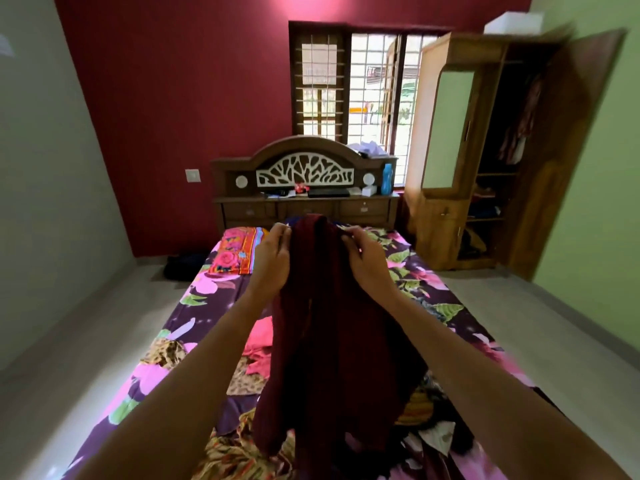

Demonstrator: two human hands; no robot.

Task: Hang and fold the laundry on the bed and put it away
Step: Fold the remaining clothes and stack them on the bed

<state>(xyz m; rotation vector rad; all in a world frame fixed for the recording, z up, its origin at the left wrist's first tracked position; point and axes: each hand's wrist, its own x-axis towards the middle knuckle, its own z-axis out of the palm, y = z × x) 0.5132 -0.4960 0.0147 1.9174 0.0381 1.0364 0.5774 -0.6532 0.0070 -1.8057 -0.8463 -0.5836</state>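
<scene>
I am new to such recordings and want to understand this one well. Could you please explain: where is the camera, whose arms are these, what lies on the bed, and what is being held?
There is no machine here. A person wears one wide-angle camera on the head, so the single picture looks forward and down along their own bare arms. The left hand and the right hand each pinch the top of a dark maroon garment, which hangs between them above the bed. On the flowered sheet lie more clothes: a pink garment and patterned clothes near the camera. A colourful pillow lies at the far end, before the wooden headboard. At the right stands a wardrobe, its door open.
</scene>
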